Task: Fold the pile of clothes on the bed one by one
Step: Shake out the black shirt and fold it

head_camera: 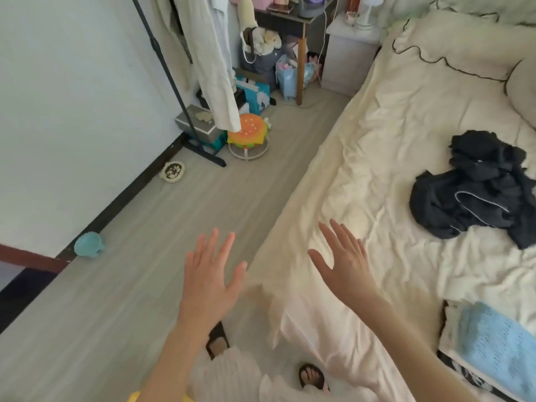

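A heap of dark, crumpled clothes lies on the cream bed sheet at the right. A light blue knitted garment sits on a stack at the bed's lower right corner. My left hand hovers over the floor with fingers spread and straight, holding nothing. My right hand hovers above the near edge of the bed, fingers straight, also holding nothing. Both hands are well to the left of the dark heap.
A black clothes rack with hanging pale garments stands by the wall at the left. A burger-shaped stool, boxes and bags crowd the floor under a desk. A blue cup lies by the skirting. A pillow is at the far right.
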